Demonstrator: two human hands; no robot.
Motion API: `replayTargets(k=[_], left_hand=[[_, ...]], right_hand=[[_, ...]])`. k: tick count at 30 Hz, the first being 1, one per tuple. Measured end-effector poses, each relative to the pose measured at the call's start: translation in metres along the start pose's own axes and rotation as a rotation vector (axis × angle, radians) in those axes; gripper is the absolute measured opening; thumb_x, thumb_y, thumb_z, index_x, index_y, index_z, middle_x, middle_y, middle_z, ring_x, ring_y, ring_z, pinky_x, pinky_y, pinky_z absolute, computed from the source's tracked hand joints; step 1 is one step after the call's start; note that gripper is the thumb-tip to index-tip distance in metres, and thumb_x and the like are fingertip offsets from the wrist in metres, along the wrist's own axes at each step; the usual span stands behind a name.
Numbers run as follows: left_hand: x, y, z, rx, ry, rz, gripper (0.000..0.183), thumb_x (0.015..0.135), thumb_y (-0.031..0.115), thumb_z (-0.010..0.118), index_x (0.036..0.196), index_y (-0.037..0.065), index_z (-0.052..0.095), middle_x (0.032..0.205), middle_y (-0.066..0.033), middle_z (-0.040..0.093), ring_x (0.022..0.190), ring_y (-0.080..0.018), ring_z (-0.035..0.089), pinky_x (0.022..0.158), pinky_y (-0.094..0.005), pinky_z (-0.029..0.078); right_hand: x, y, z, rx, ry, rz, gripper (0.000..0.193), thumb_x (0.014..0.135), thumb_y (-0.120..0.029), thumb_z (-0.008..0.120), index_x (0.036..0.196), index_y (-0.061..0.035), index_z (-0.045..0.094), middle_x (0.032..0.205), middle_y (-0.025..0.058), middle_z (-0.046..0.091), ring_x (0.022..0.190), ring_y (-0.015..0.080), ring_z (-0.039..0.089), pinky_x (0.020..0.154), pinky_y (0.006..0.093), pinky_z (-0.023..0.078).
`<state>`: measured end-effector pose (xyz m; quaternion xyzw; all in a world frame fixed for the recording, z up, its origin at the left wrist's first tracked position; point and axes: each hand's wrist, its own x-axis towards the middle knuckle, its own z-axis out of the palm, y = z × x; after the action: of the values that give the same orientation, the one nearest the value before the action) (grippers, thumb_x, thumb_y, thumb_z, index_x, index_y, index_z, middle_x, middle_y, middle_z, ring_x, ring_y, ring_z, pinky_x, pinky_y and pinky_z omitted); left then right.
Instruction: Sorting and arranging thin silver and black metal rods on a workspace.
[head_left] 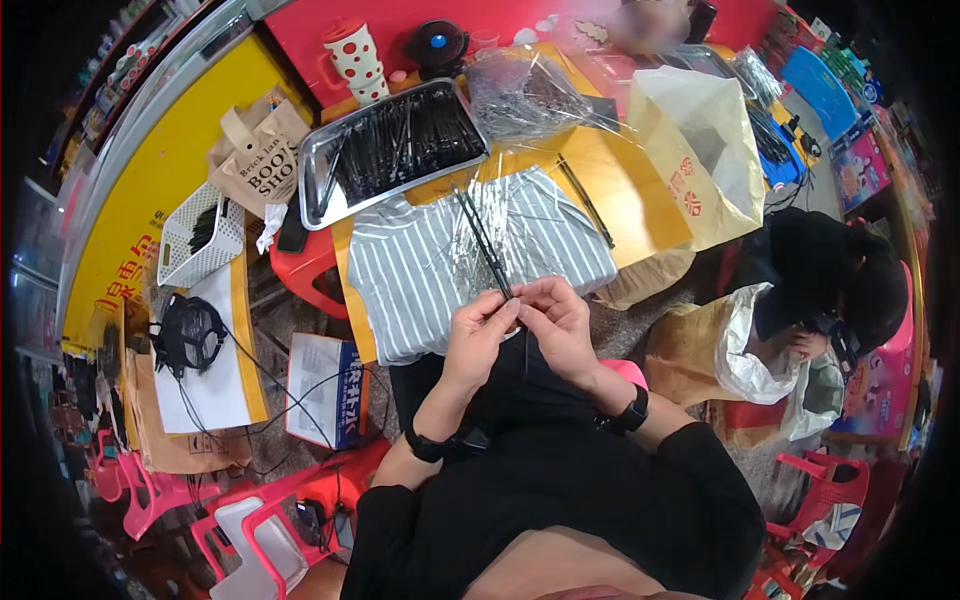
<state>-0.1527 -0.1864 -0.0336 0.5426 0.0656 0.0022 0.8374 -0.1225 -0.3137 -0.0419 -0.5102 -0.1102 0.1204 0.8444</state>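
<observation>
My left hand (478,338) and my right hand (560,326) meet in front of my lap, fingers closed on the lower end of some slim black sticks (482,238). The sticks point away from me, slanting up to the left; their exact kind is unclear. Beneath them, thin clear plastic sleeves (455,248) lie scattered over a grey-and-white striped cloth (385,275). Beyond the cloth, a metal tray (312,200) holds many similar black sticks. More slim black sticks (587,203) lie on the yellow table (640,215), right of the cloth.
A pile of clear plastic (525,95), a spotted tumbler (354,65) and a small black fan (437,42) stand at the back. At left are a white basket (175,255) and a paper bag (262,150). Another person (815,265) bends over a large sack (690,350) at right.
</observation>
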Motion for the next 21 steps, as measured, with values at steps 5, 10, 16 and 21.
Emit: replayTargets(k=[5,10,16,21], left_hand=[[-0.001,-0.012,-0.027,-0.061,0.020,0.024,0.016,0.093,0.009,0.056,0.099,-0.002,0.066,0.088,-0.0036,0.060,0.076,-0.0085,0.058,0.062,-0.0208,0.048],[-0.004,-0.001,-0.039,-0.169,0.136,-0.046,0.018,0.095,0.009,0.051,0.101,-0.003,0.064,0.092,-0.0071,0.063,0.076,-0.0122,0.062,0.051,-0.0201,0.049],[-0.008,0.000,-0.053,-0.186,0.074,-0.053,0.019,0.093,0.005,0.053,0.108,-0.004,0.061,0.089,-0.0075,0.063,0.075,-0.0127,0.062,0.054,-0.0212,0.050],[-0.011,-0.004,-0.065,-0.176,0.066,-0.044,0.024,0.089,0.000,0.057,0.112,-0.004,0.060,0.087,-0.0068,0.064,0.073,-0.0119,0.062,0.055,-0.0198,0.049]], right_hand=[[0.001,0.009,0.019,-0.191,0.019,-0.146,0.016,0.087,0.005,0.055,0.103,0.0031,0.054,0.094,0.0080,0.064,0.085,0.0118,0.062,0.074,0.0246,0.050],[0.036,-0.015,0.001,-0.866,0.031,-0.318,0.006,0.081,0.003,0.060,0.086,0.0011,0.059,0.081,0.0126,0.064,0.070,0.0154,0.064,0.062,0.0272,0.049],[0.159,-0.007,-0.083,-1.174,0.233,-0.246,0.014,0.071,-0.001,0.065,0.083,0.0020,0.060,0.076,0.0134,0.063,0.068,0.0201,0.061,0.062,0.0314,0.048],[0.198,0.002,-0.085,-1.410,0.238,-0.193,0.025,0.065,-0.007,0.067,0.087,0.0013,0.060,0.083,0.0174,0.064,0.077,0.0276,0.062,0.070,0.0354,0.049]])
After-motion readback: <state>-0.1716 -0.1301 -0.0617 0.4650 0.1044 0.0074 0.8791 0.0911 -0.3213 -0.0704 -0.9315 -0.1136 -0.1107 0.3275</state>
